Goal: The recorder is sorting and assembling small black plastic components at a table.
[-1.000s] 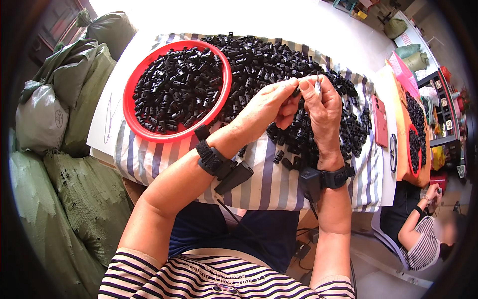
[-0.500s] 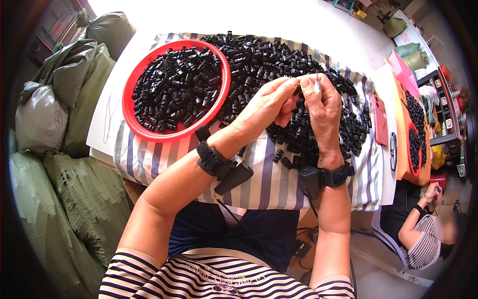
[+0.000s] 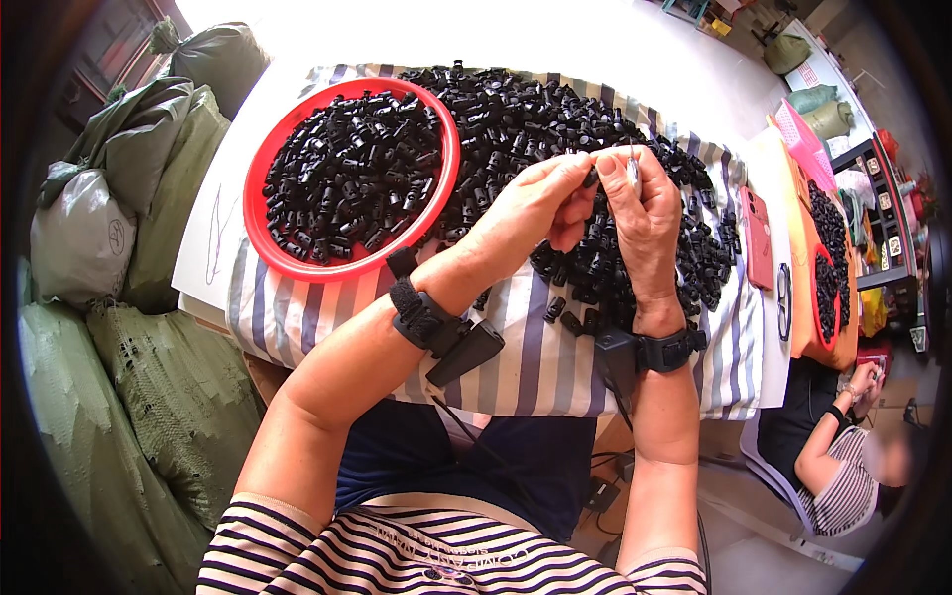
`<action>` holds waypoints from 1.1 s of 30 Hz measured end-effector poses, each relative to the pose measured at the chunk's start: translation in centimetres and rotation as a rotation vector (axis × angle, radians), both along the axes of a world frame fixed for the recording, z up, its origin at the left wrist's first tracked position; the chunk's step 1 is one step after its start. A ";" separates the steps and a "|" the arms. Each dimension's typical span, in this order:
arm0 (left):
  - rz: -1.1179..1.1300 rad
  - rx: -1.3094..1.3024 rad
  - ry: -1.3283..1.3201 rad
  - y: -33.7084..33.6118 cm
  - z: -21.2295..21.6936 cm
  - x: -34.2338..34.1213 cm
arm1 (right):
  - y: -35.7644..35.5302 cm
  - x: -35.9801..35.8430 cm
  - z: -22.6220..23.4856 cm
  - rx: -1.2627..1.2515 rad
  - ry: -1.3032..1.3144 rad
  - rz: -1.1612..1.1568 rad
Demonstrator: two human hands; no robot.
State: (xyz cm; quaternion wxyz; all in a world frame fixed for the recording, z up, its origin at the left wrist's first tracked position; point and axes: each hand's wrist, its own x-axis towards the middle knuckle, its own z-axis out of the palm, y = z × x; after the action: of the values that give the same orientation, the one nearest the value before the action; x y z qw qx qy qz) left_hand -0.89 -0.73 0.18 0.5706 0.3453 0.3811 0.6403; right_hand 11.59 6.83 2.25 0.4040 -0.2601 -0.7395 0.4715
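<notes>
Apparently, the left hand [image 3: 547, 200] pinches a black piece [image 3: 592, 178].

Fingers on the person's left hand [image 3: 545, 198] sit in a slightly altered curl compared with a second earlier, and the small black piece [image 3: 592, 178] at their tips has turned a touch, beside the thumb of the right hand [image 3: 645, 203], itself shifted by a hair. At far right, a co-worker's hands [image 3: 866, 381] have changed position slightly.
</notes>
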 end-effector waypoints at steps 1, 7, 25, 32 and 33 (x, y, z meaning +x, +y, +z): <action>-0.027 -0.008 -0.095 0.0 0.0 -0.1 | -0.2 -0.2 0.1 -0.001 0.000 0.000; -0.082 -0.032 -0.181 -0.1 0.0 -0.2 | -0.4 -0.3 0.0 0.040 0.042 0.034; -0.029 -0.047 -0.102 0.1 -0.3 -0.1 | -0.8 -0.4 0.4 0.160 -0.051 -0.056; -0.070 -0.006 -0.014 -0.1 0.1 -0.2 | -0.3 -0.2 0.2 0.160 -0.039 -0.076; -0.068 -0.007 -0.013 -0.2 0.2 -0.2 | -0.3 -0.3 0.1 0.174 -0.045 -0.099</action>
State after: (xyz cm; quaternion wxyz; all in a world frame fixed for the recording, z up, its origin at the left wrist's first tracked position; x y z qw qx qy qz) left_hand -1.05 -0.90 0.41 0.5958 0.3519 0.3675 0.6214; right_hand 11.34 6.55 2.39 0.4311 -0.2708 -0.7727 0.3792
